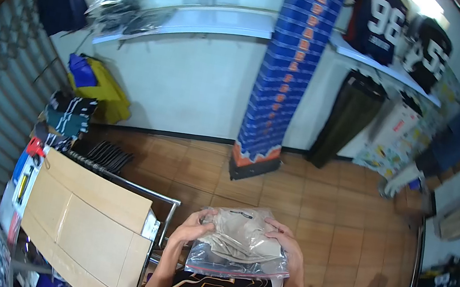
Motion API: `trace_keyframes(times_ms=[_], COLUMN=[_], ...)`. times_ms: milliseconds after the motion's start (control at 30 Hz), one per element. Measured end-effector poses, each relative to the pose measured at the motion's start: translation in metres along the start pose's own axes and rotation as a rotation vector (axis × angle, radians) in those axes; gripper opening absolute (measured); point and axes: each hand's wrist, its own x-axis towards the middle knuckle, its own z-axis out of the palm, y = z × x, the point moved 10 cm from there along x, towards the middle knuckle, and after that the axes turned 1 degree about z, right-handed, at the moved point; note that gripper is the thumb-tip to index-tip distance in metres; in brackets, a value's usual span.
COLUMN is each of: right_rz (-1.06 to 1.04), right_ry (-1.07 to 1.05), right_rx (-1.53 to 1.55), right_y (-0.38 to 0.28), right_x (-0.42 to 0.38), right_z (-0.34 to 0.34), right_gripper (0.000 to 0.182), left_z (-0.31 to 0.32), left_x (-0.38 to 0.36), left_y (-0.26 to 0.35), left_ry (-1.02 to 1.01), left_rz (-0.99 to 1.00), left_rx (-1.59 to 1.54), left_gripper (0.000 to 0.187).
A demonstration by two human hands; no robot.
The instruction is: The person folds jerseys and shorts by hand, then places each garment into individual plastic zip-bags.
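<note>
A clear plastic bag with a folded beige garment (241,235) inside is held in front of my body, its red-edged seal toward me. My left hand (195,227) grips the bag's left side, fingers curled over the edge. On the opposite side my right hand (285,239) has its thumb and fingers closed on the bag's upper right edge. A dark area shows through the plastic near the seal; I cannot make out what it is.
A cardboard-topped table (88,217) stands at my left, beside a metal rail (142,188) with black hangers. A blue pillar (290,62) rises ahead. Shelves (221,21) line the wall, with jerseys (380,22) at right. A mannequin (438,146) stands at the far right.
</note>
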Motion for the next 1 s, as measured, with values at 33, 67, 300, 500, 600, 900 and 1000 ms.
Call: trace_keyframes(times_ms=[33,67,300,500,600,900,1000], right_rz=[-0.015,-0.031,-0.037,-0.076,-0.209,-0.288,-0.430], right_ry=[-0.049,-0.096,-0.342,-0.433,-0.458,-0.568,-0.631], right_rx=[-0.012,-0.021,-0.140,-0.201,-0.341,-0.280,-0.202], right_y=[-0.014,-0.027,-0.108,-0.226,-0.277,-0.403,-0.451], right_x=[0.018,0.037,0.196,0.290,0.326,0.388,0.414], right_z=[0.006,0.011,0.030,0.074,0.097,0.201,0.239], right_gripper=[0.059,0.060,0.059,0.061,0.066,0.071,0.070], left_z=[-0.011,-0.020,-0.089,-0.152,-0.177,-0.286,-0.334], left_x=[0.006,0.012,0.087,0.154,0.166,0.180,0.184], left_y=[0.005,0.008,0.052,0.119,0.153,0.263,0.314], left_ry=[0.053,0.071,0.294,0.487,0.561,0.699,0.722], left_rz=[0.003,-0.031,0.037,0.116,0.151,0.383,0.448], left_rx=[-0.034,-0.046,-0.086,-0.108,-0.172,-0.048,-0.034], left_gripper=[0.058,0.063,0.067,0.065,0.066,0.068,0.067])
